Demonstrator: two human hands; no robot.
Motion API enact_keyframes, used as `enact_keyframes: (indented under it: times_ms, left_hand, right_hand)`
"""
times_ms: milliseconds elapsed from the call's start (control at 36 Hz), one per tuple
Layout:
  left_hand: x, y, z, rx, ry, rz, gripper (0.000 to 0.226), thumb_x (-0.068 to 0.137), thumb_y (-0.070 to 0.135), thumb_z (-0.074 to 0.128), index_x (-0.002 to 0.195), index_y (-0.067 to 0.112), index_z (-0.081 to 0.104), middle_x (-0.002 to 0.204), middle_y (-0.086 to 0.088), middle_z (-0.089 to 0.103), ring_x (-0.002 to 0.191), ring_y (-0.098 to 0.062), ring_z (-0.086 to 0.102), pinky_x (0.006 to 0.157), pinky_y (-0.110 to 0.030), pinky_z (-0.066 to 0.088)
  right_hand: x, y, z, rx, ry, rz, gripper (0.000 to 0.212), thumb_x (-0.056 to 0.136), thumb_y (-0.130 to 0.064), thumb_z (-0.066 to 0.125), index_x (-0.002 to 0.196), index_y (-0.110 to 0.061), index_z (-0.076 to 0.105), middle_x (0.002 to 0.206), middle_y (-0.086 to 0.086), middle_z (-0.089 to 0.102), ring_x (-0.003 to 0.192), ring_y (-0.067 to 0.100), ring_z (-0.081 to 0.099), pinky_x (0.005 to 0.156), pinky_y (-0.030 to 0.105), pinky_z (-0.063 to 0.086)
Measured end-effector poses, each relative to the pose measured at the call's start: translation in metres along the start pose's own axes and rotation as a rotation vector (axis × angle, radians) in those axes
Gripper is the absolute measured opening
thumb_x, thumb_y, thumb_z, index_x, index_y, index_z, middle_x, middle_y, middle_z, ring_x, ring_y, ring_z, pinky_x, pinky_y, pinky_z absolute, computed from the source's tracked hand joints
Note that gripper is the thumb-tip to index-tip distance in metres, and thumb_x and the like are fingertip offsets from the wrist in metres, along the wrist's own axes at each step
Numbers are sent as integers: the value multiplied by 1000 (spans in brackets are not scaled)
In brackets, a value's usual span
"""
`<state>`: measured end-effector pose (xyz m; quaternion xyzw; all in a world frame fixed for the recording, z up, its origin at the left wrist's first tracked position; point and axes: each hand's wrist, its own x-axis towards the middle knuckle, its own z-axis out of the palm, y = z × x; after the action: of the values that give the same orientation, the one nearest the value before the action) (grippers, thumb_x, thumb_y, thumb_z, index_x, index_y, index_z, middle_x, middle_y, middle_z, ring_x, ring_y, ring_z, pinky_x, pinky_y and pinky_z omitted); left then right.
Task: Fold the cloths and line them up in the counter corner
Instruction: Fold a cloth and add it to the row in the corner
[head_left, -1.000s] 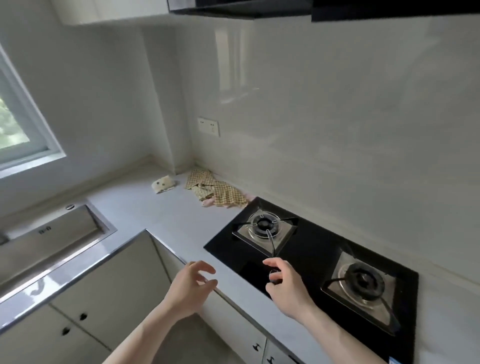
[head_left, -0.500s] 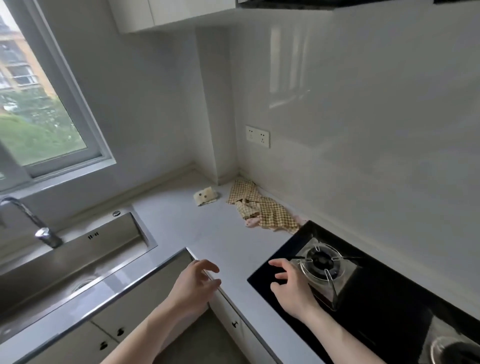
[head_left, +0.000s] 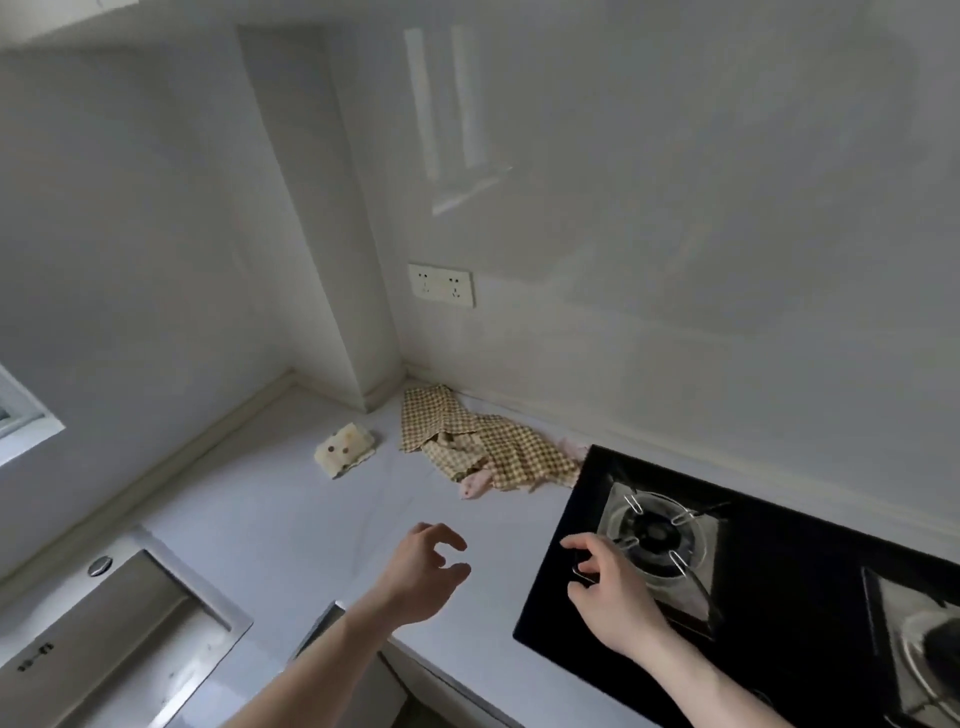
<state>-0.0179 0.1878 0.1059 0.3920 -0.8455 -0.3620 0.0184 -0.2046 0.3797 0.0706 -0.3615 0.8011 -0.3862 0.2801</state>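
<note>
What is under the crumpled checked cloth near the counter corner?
A pink cloth pokes out from beneath the checked cloth at its front edge and beside the stove. Most of it is covered, so whether anything else lies underneath cannot be told.

The crumpled cloth (head_left: 483, 447) is tan-and-cream checkered, with a pale pink cloth (head_left: 475, 486) poking out under it. The little folded cloth (head_left: 344, 449) is cream with brown dots. White tabletop (head_left: 270, 514), glossy black stove (head_left: 769, 571), silvery steel sink (head_left: 119, 639).
</note>
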Motion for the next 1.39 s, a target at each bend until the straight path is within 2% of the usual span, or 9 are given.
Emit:
enact_keyframes:
  times_ms: [167,361,639,778,889,1000,1111,1222,1389]
  left_hand:
    - [61,-44,-21,100,-165,128,22,91,37,69,112,35,61,126,8,46,104,-8,60,81,-20,51]
    - [128,-90,-24,190,-217,236,33,89,33,68,121,33,59,139,7,42,109,-12,60,96,-28,49]
    - [224,-90,25,379,-103,524,40,90,31,62,129,33,54,158,8,24,143,-20,28,115,-35,31]
    - [263,-106,65,448,-78,615,48,87,33,59,134,33,52,165,3,13,149,-23,16,119,-42,25]
    - [274,-131,95,441,29,642,48,86,46,40,133,38,46,168,5,7,148,-25,21,114,-46,24]
    - [286,-143,106,435,92,640,57,86,48,38,143,45,38,169,9,-3,146,-22,22,115,-47,23]
    - [294,-144,120,479,126,672,67,85,48,38,151,42,26,168,13,1,138,-24,31,113,-46,27]
    - [298,-148,128,485,157,686,76,88,47,41,158,29,19,167,12,11,142,-25,29,115,-44,26]
    - [284,-152,130,481,287,743,61,84,31,49,145,22,46,152,4,41,138,-25,39,112,-42,36]
  right_hand:
    - [19,-4,50,-18,131,153,47,88,-9,64,120,-42,53,129,-16,49,110,-1,53,95,26,52]
    - [64,-14,91,-105,151,220,45,93,-13,62,132,-34,52,130,-18,46,120,5,50,92,20,43]
    - [113,30,124,-417,126,77,40,95,-23,59,131,-37,47,129,-30,33,126,-2,34,96,14,34]
    - [123,85,158,-600,120,8,47,76,-38,51,123,-41,50,136,-19,45,134,9,43,106,32,43]
    - [131,103,171,-599,240,-60,48,76,-44,51,123,-40,54,137,-19,49,137,9,42,109,24,25]
    - [139,109,174,-699,278,-112,59,83,-57,25,138,-44,41,147,-29,28,148,-2,11,118,16,5]
    - [135,116,175,-703,298,-110,69,80,-63,12,143,-44,34,151,-30,21,147,-6,2,118,15,2]
    - [134,122,178,-698,297,-109,49,96,-55,34,142,-40,40,150,-27,28,148,-2,8,118,18,7]
    - [135,133,190,-641,380,-85,35,96,-41,50,130,-35,55,134,-24,48,136,0,35,108,21,26]
